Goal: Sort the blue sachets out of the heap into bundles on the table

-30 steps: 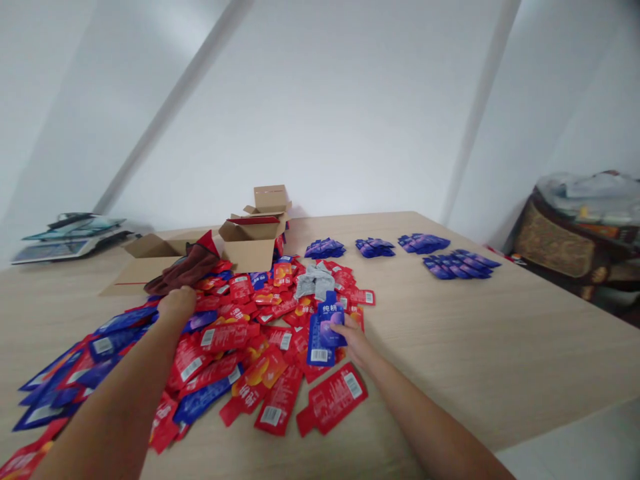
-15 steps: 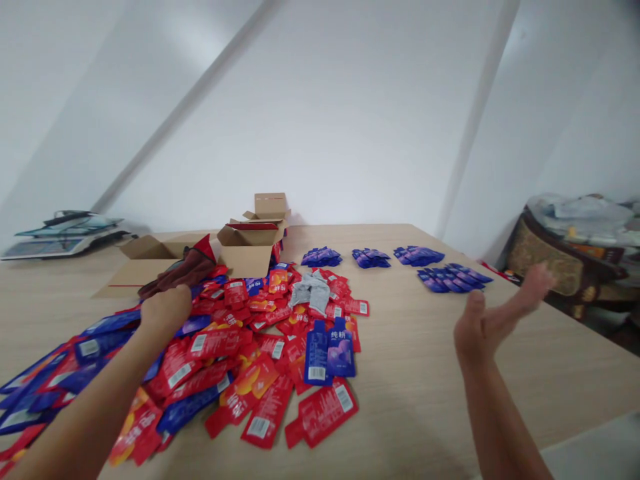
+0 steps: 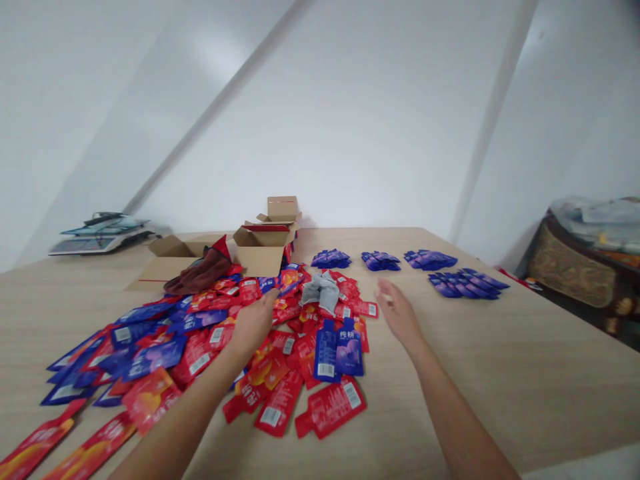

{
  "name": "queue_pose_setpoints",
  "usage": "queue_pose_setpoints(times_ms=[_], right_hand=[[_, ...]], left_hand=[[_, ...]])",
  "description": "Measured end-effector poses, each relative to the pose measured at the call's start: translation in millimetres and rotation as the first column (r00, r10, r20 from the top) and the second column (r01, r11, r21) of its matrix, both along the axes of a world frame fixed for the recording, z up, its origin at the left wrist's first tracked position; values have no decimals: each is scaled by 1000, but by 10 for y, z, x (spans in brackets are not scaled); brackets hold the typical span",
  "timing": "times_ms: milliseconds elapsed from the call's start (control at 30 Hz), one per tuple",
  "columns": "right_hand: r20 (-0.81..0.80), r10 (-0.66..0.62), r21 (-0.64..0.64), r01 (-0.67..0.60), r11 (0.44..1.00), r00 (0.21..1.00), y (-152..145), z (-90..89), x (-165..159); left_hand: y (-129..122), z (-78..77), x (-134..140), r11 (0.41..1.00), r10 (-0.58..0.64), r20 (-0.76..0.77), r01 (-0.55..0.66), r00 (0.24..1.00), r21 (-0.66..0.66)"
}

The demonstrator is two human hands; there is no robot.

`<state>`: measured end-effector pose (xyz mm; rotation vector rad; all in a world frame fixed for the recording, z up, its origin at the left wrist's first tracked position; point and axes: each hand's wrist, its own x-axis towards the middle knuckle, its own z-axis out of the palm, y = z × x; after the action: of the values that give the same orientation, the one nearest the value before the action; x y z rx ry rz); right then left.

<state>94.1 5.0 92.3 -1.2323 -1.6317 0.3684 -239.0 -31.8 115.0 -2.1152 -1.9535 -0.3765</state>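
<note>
My left hand (image 3: 254, 325) hovers above or on a heap of red pouches (image 3: 200, 353) and blue pouches (image 3: 155, 357), its fingers partly hidden and nothing visible in them. Near the heap's right edge is my right hand (image 3: 399, 312), fingers slightly bent and apart, holding nothing. Between the two hands lies a grey cloth item (image 3: 320, 292), perhaps a glove, on top of red pouches. Close below it, a pair of blue pouches (image 3: 326, 352) rests side by side. A dark brown cloth item (image 3: 197, 272) lies at the back left of the heap.
Open cardboard boxes (image 3: 263, 257) stand behind the heap. Several fanned groups of blue pouches (image 3: 469, 283) lie along the back right of the table (image 3: 450, 360). Flat items (image 3: 103, 235) are stacked at the far left. A patterned brown chair (image 3: 570, 257) stands beyond the right edge.
My left hand has moved right from beside the brown cloth to over the heap's middle. My right hand has swung left toward the heap. The view has shifted slightly left.
</note>
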Motion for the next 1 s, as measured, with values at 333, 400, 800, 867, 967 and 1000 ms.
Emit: queue_pose_setpoints(times_ms=[333,400,800,867,967,1000], right_hand=[[554,194,-410,63,910,809,-71,-691,-493],[567,212,-412,52,910,796,-90,-702,-541],[541,172,-412,81,908,823,21,-770,-506],[531,151,-412,98,906,834,16,-772,-503],[474,142,-443,97,891,869,5,-785,-499],[447,142,-461,92,883,883,2,-796,-502]], left_hand=[[28,-966,399,962,-250,272,270,929,-39],[121,-897,328,973,-188,455,227,871,-32],[606,-871,366,995,-64,968,85,242,45],[631,-930,445,993,-64,924,116,378,21],[600,-935,506,996,-56,784,94,619,-2],[576,-918,523,997,-56,714,72,698,8]])
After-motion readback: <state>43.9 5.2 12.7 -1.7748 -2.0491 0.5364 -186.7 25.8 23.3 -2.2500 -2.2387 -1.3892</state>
